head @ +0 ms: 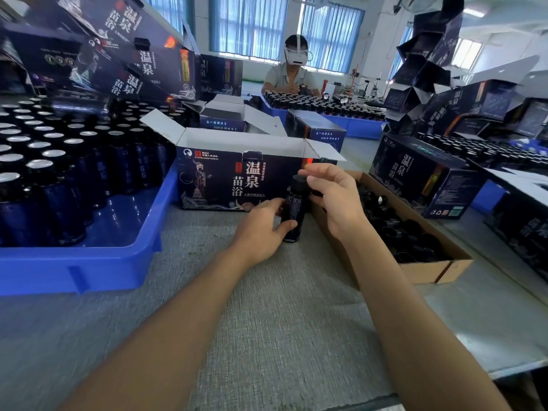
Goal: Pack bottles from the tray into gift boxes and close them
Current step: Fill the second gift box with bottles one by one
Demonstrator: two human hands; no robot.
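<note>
Two bare forearms reach forward over a grey ribbed surface. The left hand grips the lower body of a dark blue bottle, its fingers curled round the glass. The right hand comes in from the other side, fingers narrowed onto the black cap at the bottle's top. The bottle stands upright on the surface, just in front of the right corner of an open gift box, whose white flaps are folded outward. To the left, a blue plastic tray holds rows of matching bottles with silver foil tops; the corner of the tray nearest the hands is bare. To the right of the hands sits a shallow brown cardboard box filled with loose black caps. Behind the open gift box are more gift boxes of the same kind, some open, some closed. Tilted stacks of them rise at the left and right edges. Further back, a second person wearing a white headset sits behind another blue tray of bottles, with curtained windows beyond.
</note>
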